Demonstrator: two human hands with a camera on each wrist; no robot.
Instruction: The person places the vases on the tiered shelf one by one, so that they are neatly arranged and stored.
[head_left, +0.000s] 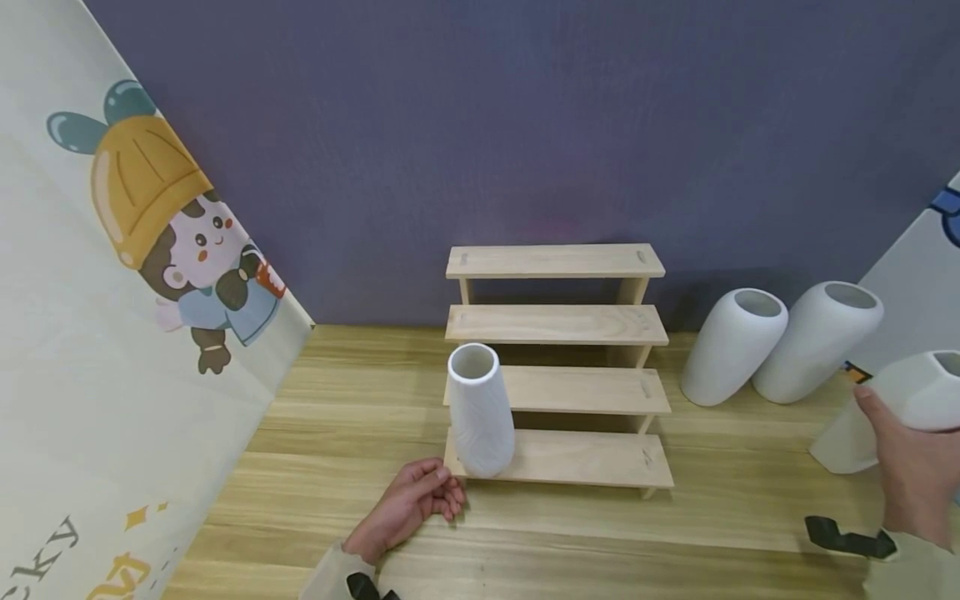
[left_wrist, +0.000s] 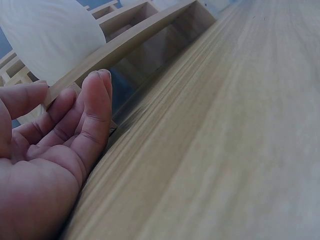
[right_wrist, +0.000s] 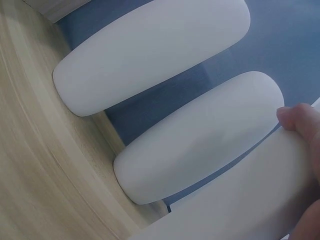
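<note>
My right hand (head_left: pixel 918 471) gripped white angular ceramic-looking vase (head_left: pixel 911 392) near right edge of bench (head_left: pixel 570 542); left hand (head_left: pixel 412 504) pinched front-left corner of pale four-tier wooden stand (head_left: pixel 585 454). Vase judged rigid, slippery, fragile; mid-body hold advisable.

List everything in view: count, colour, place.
Four-tier wooden stand: one, pale, centre
Tapered textured vase: one, white, left end of lowest tier
Smooth rounded vases: two, white, right of stand
Smooth angular vase: one, white, far right
Wood-grain tabletop: one, light brown, beneath
Plain back panel: one, dark blue, behind stand
Printed side panels: two, white, either side
Sleeves: two, cream, at wrists
Straps: two, black, at wrists
Left hand: one, bare, pinching stand's corner
Right hand: one, bare, around angular vase
</note>
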